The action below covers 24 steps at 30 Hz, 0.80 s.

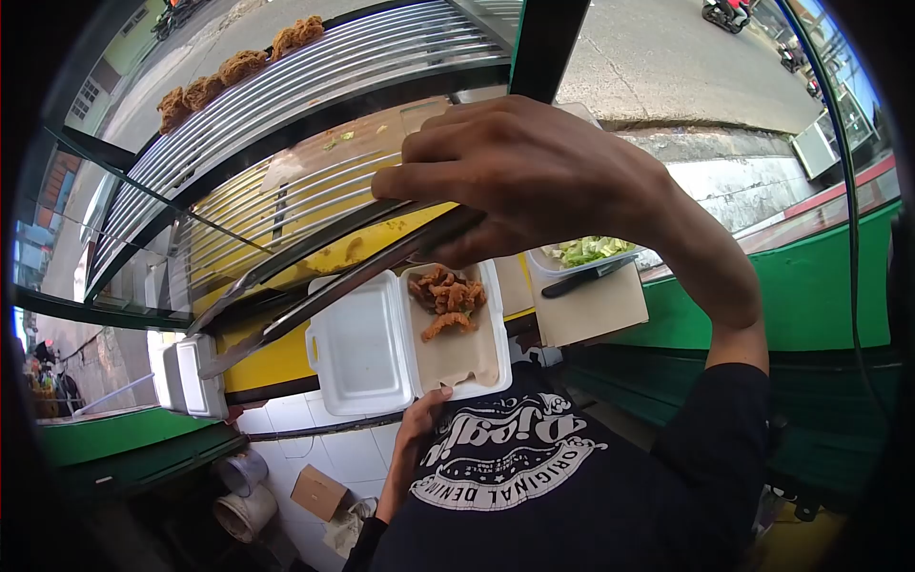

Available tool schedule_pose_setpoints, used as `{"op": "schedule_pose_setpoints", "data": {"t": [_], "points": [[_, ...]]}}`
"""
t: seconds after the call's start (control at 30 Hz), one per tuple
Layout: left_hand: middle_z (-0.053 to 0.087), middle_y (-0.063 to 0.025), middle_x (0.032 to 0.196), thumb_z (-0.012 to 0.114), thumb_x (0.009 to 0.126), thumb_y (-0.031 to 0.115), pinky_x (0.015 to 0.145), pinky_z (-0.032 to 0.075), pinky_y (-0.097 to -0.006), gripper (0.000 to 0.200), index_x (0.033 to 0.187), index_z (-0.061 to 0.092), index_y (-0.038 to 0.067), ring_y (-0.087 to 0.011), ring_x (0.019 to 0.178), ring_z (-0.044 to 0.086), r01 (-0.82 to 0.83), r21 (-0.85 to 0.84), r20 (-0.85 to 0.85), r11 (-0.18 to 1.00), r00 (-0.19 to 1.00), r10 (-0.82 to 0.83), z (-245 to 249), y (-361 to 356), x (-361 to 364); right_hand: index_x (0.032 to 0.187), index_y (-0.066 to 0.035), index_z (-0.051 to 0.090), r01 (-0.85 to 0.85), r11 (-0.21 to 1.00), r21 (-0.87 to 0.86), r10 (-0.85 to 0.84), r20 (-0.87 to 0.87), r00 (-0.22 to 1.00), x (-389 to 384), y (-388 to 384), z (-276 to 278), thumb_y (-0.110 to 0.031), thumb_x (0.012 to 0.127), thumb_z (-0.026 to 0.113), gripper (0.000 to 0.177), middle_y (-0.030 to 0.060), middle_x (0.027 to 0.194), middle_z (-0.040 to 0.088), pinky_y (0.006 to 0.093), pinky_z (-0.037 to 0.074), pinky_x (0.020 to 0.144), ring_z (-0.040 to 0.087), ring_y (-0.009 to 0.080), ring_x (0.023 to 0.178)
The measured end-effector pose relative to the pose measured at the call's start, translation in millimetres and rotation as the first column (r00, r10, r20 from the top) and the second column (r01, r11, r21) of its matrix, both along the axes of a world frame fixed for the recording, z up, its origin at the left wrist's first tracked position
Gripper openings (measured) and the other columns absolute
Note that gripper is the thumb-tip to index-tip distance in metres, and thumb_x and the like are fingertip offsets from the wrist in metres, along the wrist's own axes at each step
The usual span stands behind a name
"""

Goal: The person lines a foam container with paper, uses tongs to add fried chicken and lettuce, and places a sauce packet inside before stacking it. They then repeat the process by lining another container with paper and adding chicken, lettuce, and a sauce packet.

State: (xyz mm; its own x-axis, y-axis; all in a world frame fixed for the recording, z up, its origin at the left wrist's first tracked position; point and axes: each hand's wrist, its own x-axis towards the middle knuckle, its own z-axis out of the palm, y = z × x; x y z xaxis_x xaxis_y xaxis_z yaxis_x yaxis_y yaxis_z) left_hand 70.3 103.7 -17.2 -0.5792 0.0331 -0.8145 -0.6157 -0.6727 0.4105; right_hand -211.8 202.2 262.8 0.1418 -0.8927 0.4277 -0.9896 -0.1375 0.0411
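A street [667, 57] is seen behind a glass display case, on whose upper metal rack [315, 76] battered pieces [238, 67] are laid. A pair of metal tongs [315, 281] is gripped by the closed fingers of the right hand [524, 172], its arms slanting over the case. Below it, an open foam box [362, 353] holding fried chicken [448, 300] is held at its near edge by the left hand [419, 419], fingers curled on the rim. Just beside the box, a tub of greens [586, 250] and a knife [581, 278] are set on a board [600, 315].
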Motion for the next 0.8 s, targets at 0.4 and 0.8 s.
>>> {"op": "schedule_pose_setpoints", "data": {"t": [0.4,0.8], "points": [[0.065,-0.0155,0.104,0.061,0.084,0.028,0.085,0.049,-0.0297,0.048,0.118,0.055,-0.005,-0.0219,0.088,0.064,0.091,0.048,-0.05,0.995,0.995,-0.088,28.2,9.3,-12.2,0.092,-0.001,0.071,0.886,0.316,0.339,-0.936,-0.039,0.349,69.4,179.6,48.3,-0.01,0.061,0.08,0.034,0.0146,0.076,0.066,0.0364,0.052,0.063,0.064,0.0313,0.066],[0.06,-0.0125,0.114,0.067,0.085,0.03,0.09,0.045,-0.0285,0.05,0.121,0.056,-0.002,-0.0206,0.101,0.057,0.301,-0.088,-0.057,0.95,0.95,-0.306,45.7,8.3,-35.0,0.074,-0.006,0.068,0.9,-0.063,0.432,-0.81,-0.549,0.207,0.7,142.0,-29.5,-0.012,0.064,0.073,0.013,0.012,0.078,0.067,0.0377,0.053,0.065,0.068,0.0284,0.075]]}}
